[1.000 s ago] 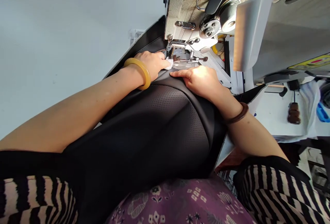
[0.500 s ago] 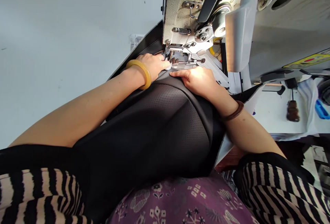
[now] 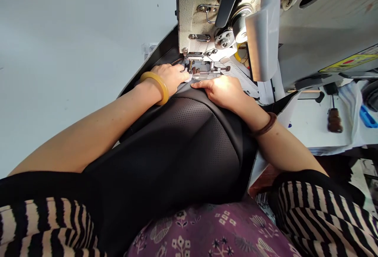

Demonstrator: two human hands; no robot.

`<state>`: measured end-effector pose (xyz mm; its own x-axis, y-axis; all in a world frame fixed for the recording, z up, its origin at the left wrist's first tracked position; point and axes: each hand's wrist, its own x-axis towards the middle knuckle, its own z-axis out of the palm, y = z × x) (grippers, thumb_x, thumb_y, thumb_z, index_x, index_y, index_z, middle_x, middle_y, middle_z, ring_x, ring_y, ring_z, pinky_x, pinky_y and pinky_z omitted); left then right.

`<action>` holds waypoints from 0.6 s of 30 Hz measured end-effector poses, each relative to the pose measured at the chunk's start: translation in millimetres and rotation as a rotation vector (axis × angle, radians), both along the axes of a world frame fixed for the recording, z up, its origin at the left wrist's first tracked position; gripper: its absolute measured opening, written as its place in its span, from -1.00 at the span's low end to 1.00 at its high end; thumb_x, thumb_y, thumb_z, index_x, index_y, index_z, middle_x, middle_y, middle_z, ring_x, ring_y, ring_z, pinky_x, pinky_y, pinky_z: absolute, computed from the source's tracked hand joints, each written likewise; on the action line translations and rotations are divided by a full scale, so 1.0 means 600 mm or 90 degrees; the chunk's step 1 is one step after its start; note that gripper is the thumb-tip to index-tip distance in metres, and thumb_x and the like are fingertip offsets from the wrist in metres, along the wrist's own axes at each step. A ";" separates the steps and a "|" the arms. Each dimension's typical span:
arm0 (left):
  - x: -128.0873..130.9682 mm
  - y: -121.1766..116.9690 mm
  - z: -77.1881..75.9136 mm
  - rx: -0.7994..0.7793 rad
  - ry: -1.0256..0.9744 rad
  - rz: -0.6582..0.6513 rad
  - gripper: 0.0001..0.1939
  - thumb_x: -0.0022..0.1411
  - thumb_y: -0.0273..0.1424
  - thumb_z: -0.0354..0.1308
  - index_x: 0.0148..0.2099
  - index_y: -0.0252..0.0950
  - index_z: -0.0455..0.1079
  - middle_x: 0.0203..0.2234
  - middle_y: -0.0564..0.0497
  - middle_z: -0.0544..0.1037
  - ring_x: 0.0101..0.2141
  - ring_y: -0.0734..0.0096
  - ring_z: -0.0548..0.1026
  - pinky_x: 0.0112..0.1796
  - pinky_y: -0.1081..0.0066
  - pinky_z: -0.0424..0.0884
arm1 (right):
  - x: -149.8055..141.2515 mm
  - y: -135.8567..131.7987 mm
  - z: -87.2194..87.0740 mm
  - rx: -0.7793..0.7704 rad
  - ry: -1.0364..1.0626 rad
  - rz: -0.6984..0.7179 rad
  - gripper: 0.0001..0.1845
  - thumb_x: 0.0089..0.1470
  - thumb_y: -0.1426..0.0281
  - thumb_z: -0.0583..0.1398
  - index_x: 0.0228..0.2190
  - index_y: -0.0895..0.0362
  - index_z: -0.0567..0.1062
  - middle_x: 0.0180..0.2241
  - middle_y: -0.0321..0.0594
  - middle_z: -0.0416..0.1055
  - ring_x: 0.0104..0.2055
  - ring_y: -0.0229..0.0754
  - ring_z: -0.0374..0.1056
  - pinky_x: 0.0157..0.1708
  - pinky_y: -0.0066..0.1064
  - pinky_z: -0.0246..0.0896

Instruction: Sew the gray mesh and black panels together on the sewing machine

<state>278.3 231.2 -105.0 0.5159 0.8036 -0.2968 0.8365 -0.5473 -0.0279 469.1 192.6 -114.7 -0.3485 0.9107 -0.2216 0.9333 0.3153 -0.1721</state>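
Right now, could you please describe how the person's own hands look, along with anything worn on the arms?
The left hand is ungloved, with a thick, smooth yellow bangle at its wrist. The right hand, also ungloved, has a slimmer brown bangle. The sleeves are striped black and beige, ending in plain black cuffs.

Just behind the left hand, a thick, glossy, amber-yellow bangle ringed the wrist; behind the right hand sat a slimmer, rounded, dark brown bangle. The black-and-beige striped fabric sleeves (their stripes wavered at the edges) ended in plain black bands. Purple cloth with pale and dark flower prints covered the front.
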 end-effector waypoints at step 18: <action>-0.029 -0.037 0.039 0.116 -0.051 -0.113 -0.46 0.46 -0.38 -0.37 0.05 -0.38 0.45 0.04 -0.20 0.48 0.10 0.07 0.36 0.09 0.16 0.33 | 0.002 0.022 0.001 -0.002 0.141 0.042 -0.46 0.14 0.50 -0.05 0.06 0.20 0.52 0.01 -0.08 0.52 0.04 -0.11 0.42 0.07 -0.32 0.24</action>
